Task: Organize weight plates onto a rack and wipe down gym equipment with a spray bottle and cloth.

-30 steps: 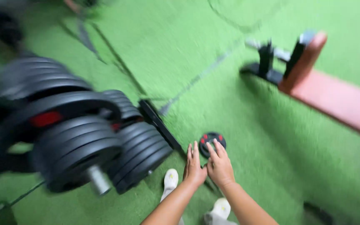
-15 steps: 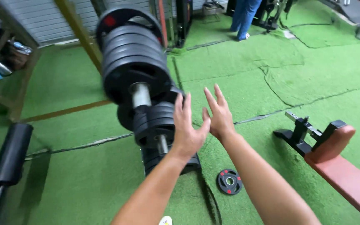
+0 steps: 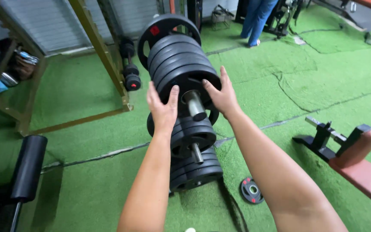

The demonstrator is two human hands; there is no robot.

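- Hands on the front of the top stack: the left hand [image 3: 163, 109] lies flat against the left rim of the front weight plate [image 3: 188, 83], its fingers [image 3: 153, 92] slightly spread and pointing up, thumb angled toward the hub.
- The right hand [image 3: 223, 95] presses the right rim of the same plate, fingers together and stretched up along its edge, thumb pointing inward; neither hand is curled shut round anything.
- That plate is the nearest of a row of black plates on the upper steel peg [image 3: 195, 105] of a plate rack, the peg end jutting out between the two hands.
- A larger black plate with a red mark [image 3: 165, 32] stands at the back of the same row.
- Below, a second stack of plates [image 3: 193, 135] sits on a lower peg, and a third stack [image 3: 196, 169] rests under it, close to the floor.
- A small black plate with red marks [image 3: 251, 190] lies flat on the green turf floor [image 3: 86, 172], just right of the rack's foot.
- To the right stands a red padded bench [image 3: 359, 165] on a black frame, well apart from the rack.
- Behind the rack, a yellow-green metal frame [image 3: 101, 47] rises from the turf, with small dumbbells [image 3: 130, 73] just beside it.
- At far top, another person's legs in blue trousers [image 3: 258, 19] are visible.
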